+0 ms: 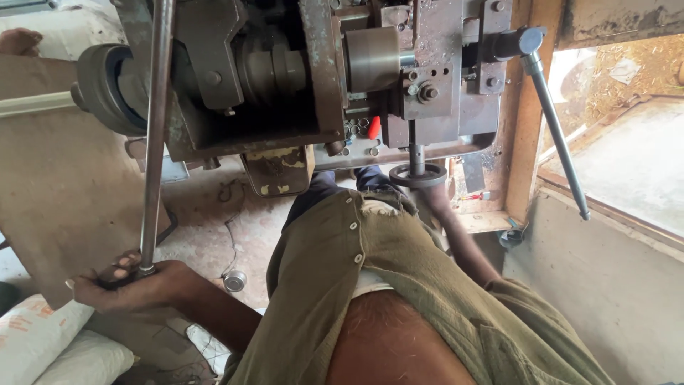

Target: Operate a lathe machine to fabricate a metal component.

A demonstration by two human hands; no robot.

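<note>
My left hand (125, 281) is closed around the lower end of a long steel lever bar (155, 142), which rises to the top of a heavy, rusty metal machine (299, 78). My right arm reaches forward past my olive shirt. My right hand (433, 198) sits at the lower rim of a small dark handwheel (418, 175) under the machine's front, with fingers wrapped on it and partly hidden. A round steel drum (372, 58) and a black pulley wheel (103, 89) are part of the machine.
A second lever (557, 139) with a dark knob slants down on the right beside a wooden post (524, 142). There is a red-handled piece (373, 127), white sacks (43, 346), a brown board (57, 185), a small round metal part (234, 280) on the floor, and a concrete ledge (605, 278).
</note>
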